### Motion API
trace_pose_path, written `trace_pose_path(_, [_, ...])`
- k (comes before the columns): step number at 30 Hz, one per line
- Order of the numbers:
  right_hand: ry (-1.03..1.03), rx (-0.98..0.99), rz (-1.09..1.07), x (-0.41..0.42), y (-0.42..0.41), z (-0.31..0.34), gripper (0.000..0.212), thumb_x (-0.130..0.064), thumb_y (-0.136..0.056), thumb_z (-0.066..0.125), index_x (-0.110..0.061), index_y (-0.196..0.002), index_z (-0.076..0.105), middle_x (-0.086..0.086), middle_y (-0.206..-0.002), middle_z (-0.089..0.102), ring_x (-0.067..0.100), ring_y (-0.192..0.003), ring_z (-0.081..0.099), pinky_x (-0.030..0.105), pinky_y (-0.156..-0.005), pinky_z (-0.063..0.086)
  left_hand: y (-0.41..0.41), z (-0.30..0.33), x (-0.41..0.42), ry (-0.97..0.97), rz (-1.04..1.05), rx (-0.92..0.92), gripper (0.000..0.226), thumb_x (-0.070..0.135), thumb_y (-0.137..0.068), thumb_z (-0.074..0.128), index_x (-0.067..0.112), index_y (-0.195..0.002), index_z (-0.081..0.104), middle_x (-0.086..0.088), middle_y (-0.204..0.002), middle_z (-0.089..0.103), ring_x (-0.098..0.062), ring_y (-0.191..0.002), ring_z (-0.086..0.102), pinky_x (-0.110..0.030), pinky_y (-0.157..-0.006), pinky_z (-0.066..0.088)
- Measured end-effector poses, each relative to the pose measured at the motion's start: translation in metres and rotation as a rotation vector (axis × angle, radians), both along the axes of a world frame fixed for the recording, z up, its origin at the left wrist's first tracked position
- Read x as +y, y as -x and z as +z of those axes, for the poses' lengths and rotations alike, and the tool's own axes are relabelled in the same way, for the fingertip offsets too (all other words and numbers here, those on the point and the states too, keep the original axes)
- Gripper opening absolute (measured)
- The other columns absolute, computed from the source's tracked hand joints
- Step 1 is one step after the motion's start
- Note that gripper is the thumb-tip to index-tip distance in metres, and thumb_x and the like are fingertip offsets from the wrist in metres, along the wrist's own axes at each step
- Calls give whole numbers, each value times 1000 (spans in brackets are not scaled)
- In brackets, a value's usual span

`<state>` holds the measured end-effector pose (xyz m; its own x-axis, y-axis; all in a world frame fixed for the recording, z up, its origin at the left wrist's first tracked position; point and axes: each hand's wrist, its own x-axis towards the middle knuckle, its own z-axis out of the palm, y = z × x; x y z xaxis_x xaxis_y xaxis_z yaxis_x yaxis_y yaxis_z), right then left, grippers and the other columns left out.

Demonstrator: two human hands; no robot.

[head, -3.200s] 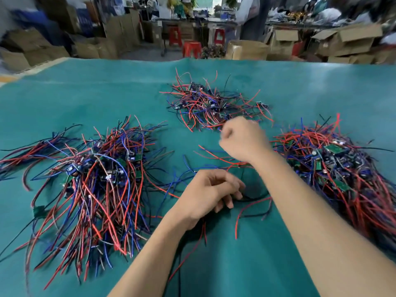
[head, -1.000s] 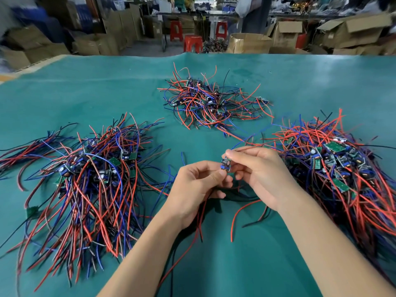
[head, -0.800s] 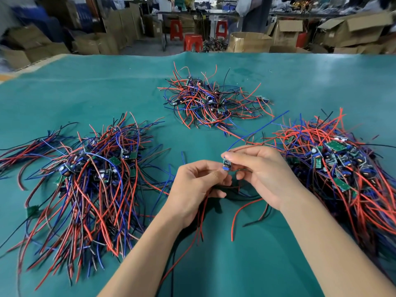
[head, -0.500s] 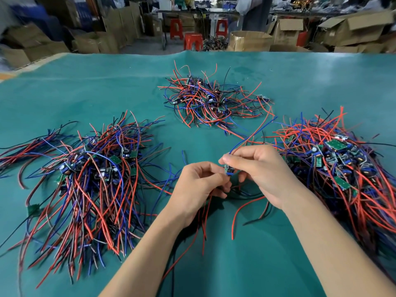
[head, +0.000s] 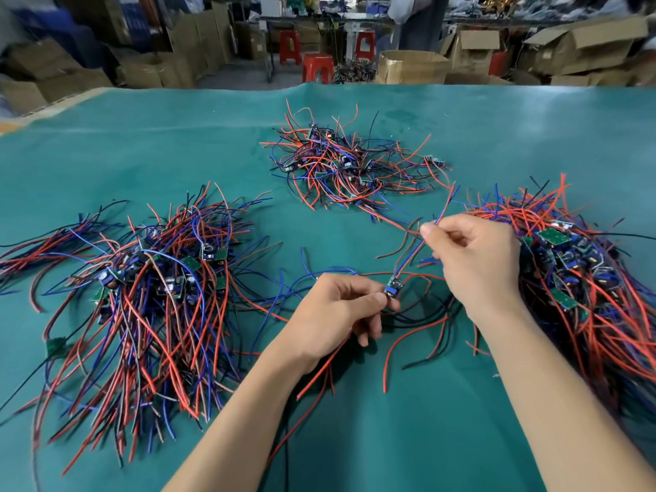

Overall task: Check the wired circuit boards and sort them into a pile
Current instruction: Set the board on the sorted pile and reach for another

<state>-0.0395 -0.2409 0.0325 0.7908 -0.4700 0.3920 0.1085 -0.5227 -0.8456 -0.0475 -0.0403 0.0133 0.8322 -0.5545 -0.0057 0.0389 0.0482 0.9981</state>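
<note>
Left hand [head: 333,310] pinches small circuit board [head: 393,290]; right hand [head: 472,257] pinches its blue wire [head: 415,252], raised above green table [head: 390,438].

Small circuit board [head: 393,290] at left hand [head: 333,310] fingertips: mostly covered by them, its parts too small to read; which of its wires the right hand [head: 472,259] pinches past the blue one is unclear. Right pile [head: 582,271] runs off the right picture edge and blurs toward the near side; left pile [head: 149,296] has wire ends cut by the left edge, boards buried under wires. Both forearms leave the bottom edge; far boxes [head: 585,44] and stools [head: 317,67] beyond the desk [head: 142,143] are soft, contents not readable.
</note>
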Motion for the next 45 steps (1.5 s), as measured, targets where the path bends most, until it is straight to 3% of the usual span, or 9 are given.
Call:
trace_pose_path(7, [-188, -199, -322, -12, -5, -3, 36, -49, -92, 52, -20, -74, 63, 1, -65, 66, 29, -55, 67, 56, -64, 56, 1, -1, -1, 23, 20, 8, 20, 1, -98, 54, -2, -88, 70, -10, -58, 59, -17, -53, 54, -21, -49, 44])
trace_pose_path(11, [-429, -87, -143, 16, 0, 0, 34, -52, -85, 57, -19, -83, 66, 4, -73, 75, 19, -46, 64, 32, -43, 47, -3, -3, -2, 164, 178, 92, 20, 6, -100, 53, 2, -91, 70, -14, -68, 64, -18, -61, 61, -20, -54, 48])
trace_pose_path(14, [-367, 123, 59, 43, 3, -5, 73, -51, -78, 69, -18, -142, 53, -1, -79, 78, 19, -73, 75, 38, -63, 59, -7, -5, -2, 274, 255, 189, 21, 9, -101, 52, -6, -105, 67, -16, -79, 68, -18, -71, 67, -21, -60, 53])
trace_pose_path(17, [-50, -5, 35, 57, 14, -3, 90, -54, -83, 67, -33, -160, 25, -15, -75, 74, 3, -78, 72, 27, -86, 55, -9, -6, 0, 338, 293, 223, 20, 10, -101, 52, 0, -107, 69, -17, -86, 71, -17, -76, 68, -22, -66, 55])
trace_pose_path(23, [276, -91, 244, 68, 22, 1, 56, -46, -90, 65, -45, -144, 51, -13, -95, 77, 1, -75, 67, 30, -75, 56, -8, -6, -2, 291, 255, 165, 18, 10, -98, 57, -4, -97, 69, -20, -91, 71, -29, -84, 64, -44, -85, 54])
trace_pose_path(29, [-164, 94, 417, 59, 17, 3, 27, 0, -82, 78, -27, -88, 81, -6, -83, 79, 7, -76, 71, 24, -74, 54, -4, -5, -2, 157, 242, 86, 21, 9, -98, 56, 1, -89, 73, -24, -87, 73, -24, -79, 69, -24, -67, 54])
trace_pose_path(38, [72, -142, 64, 59, 18, 10, 27, -11, -82, 78, -37, -90, 75, -18, -82, 75, 5, -70, 70, 28, -74, 57, -1, -2, -4, 160, 113, 76, 21, 5, -101, 50, -6, -103, 68, -19, -80, 72, -21, -73, 68, -21, -60, 52])
trace_pose_path(41, [165, -234, -89, 51, 18, 17, 16, -14, -86, 76, -23, -98, 78, -6, -91, 76, 15, -74, 70, 44, -81, 57, 4, 3, -5, 157, 47, 57, 19, 5, -102, 49, 1, -97, 68, -18, -80, 71, -23, -74, 66, -23, -61, 53])
trace_pose_path(45, [252, -427, -90, 59, 16, 46, 14, -11, -89, 73, -13, -102, 78, -5, -98, 74, 16, -79, 71, 37, -82, 58, 6, 8, -2, 160, 13, 74, 21, 3, -101, 47, -1, -96, 68, -18, -82, 71, -25, -77, 67, -24, -63, 54])
